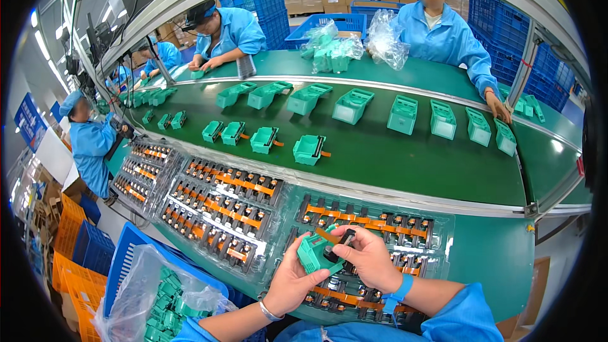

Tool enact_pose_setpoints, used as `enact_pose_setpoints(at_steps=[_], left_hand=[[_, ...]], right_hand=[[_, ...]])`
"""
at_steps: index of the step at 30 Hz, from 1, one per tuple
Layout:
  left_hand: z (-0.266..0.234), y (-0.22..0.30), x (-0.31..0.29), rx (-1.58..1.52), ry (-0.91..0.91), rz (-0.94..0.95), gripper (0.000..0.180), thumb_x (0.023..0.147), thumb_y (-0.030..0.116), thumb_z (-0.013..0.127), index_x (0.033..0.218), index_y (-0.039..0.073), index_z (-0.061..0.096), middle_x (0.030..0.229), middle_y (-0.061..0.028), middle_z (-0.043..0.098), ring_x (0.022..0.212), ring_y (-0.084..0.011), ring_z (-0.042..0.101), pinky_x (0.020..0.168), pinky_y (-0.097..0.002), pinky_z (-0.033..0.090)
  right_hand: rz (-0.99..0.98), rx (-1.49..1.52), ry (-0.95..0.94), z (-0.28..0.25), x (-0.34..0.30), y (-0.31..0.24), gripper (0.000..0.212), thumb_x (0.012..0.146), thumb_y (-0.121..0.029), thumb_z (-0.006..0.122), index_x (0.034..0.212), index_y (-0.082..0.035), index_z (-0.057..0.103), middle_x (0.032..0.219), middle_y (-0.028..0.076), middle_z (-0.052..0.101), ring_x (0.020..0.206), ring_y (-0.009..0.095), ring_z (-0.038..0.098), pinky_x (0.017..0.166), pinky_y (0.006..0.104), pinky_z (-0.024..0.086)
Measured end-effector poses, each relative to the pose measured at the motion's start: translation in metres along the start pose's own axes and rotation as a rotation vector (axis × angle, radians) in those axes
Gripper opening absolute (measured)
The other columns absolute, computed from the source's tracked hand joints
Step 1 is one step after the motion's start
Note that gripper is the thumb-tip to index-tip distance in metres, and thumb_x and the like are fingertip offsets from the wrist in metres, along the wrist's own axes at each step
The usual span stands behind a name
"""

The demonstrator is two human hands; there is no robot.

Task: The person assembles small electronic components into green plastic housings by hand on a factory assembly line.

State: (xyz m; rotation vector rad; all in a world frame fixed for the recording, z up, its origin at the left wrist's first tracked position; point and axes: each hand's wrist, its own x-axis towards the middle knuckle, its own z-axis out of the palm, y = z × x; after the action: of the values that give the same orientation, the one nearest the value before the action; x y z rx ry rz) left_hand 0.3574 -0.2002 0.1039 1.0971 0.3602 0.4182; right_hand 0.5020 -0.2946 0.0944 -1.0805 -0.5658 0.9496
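Your left hand (288, 282) is clenched around the green housing (313, 253); your right hand (367, 259) pinches a small black part (335, 250) into its open face. Seat it crooked and it may jam or drop. Just beyond your fingertips, clear trays (278, 196) hold rows of black-and-orange parts. Left of your wrist, a bag (158, 297) holds more green housings.

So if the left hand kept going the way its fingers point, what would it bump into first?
The left hand already holds the green housing; beyond it, probably the clear tray of black and orange parts, though depth is hard to judge.
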Motion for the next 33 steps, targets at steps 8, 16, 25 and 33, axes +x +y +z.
enact_pose_setpoints(at_steps=[8,16,25,33], left_hand=[[-0.03,0.015,0.012,-0.438,0.004,-0.289,0.045,0.095,0.03,0.041,0.131,0.004,0.039,0.128,-0.0135,0.049,0.119,-0.0262,0.048,0.1,-0.0449,0.037],[-0.027,0.016,0.012,-0.363,-0.029,-0.357,0.045,0.093,0.017,0.048,0.134,0.003,0.034,0.128,-0.0109,0.049,0.119,-0.0224,0.047,0.101,-0.0406,0.036],[-0.021,0.013,0.01,0.042,0.004,-0.222,0.065,0.083,-0.002,0.062,0.136,-0.004,0.026,0.126,-0.0114,0.046,0.115,-0.0171,0.047,0.097,-0.0319,0.042],[-0.019,0.009,0.008,0.08,0.04,-0.181,0.06,0.084,0.001,0.063,0.133,-0.005,0.03,0.123,-0.0121,0.048,0.111,-0.0173,0.05,0.095,-0.031,0.043]], right_hand=[[0.021,0.271,0.096,-0.026,-0.001,-0.037,0.01,0.089,-0.005,0.055,0.096,0.002,0.056,0.096,0.012,0.062,0.085,0.015,0.061,0.069,0.0348,0.057],[-0.144,-0.333,-0.091,-0.031,-0.007,-0.043,0.017,0.085,-0.002,0.061,0.101,0.004,0.059,0.097,0.007,0.054,0.09,0.012,0.056,0.076,0.0235,0.048],[-0.199,-0.54,0.021,-0.023,-0.013,-0.051,0.023,0.079,-0.008,0.07,0.097,0.001,0.061,0.081,0.005,0.064,0.067,0.01,0.058,0.064,0.0238,0.049],[-0.16,-0.699,0.015,-0.024,-0.007,-0.048,0.019,0.076,-0.006,0.072,0.091,0.001,0.063,0.079,0.007,0.063,0.067,0.009,0.059,0.059,0.0224,0.048]])
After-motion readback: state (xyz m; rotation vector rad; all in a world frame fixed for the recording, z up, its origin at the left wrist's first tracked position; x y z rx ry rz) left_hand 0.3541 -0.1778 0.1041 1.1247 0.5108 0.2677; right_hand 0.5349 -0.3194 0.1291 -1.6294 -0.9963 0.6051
